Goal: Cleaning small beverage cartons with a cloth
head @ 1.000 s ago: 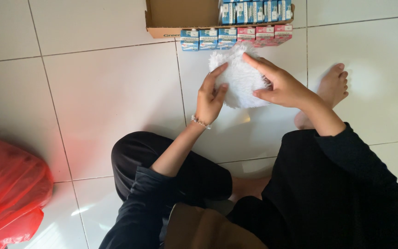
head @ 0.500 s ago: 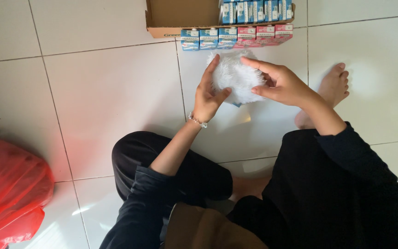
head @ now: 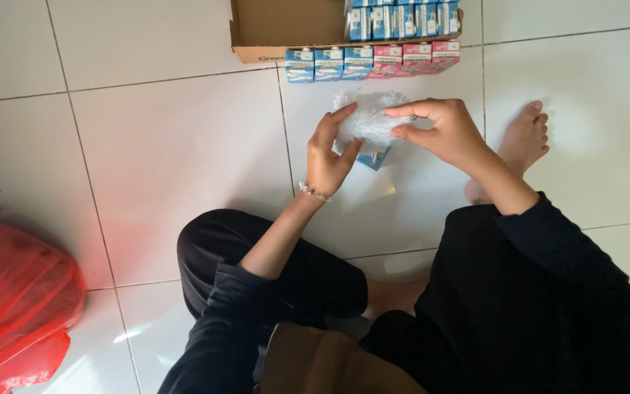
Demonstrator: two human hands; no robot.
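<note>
meanwhile, both hands were up over the white tiled floor [head: 169, 146], working on a crumpled clear plastic wrap [head: 368, 117]. the left hand [head: 327, 155] had its fingers curled, thumb and forefinger pinching the wrap's left edge, a thin beaded bracelet [head: 313, 192] sitting at the wrist. the right hand [head: 439, 131] gripped the wrap from the right side, fingers bent over the top and thumb pressed beneath. under the wrap, a corner of a small blue carton [head: 375, 156] poked out between the two hands; whether it was inside the plastic or just behind it could not be told.

the wrap was held just in front of a row of small cartons [head: 371, 62] standing on the floor, three blue ones at the left and three pink ones at the right. touching that row from behind was an open cardboard box [head: 286, 25], its left part bare and its right part packed with more blue cartons [head: 402, 16].

the person sat on the floor in dark clothes, one bare foot [head: 523, 138] stretched out just right of the right hand. a red plastic bag [head: 16, 306] lay well apart at the lower left.
</note>
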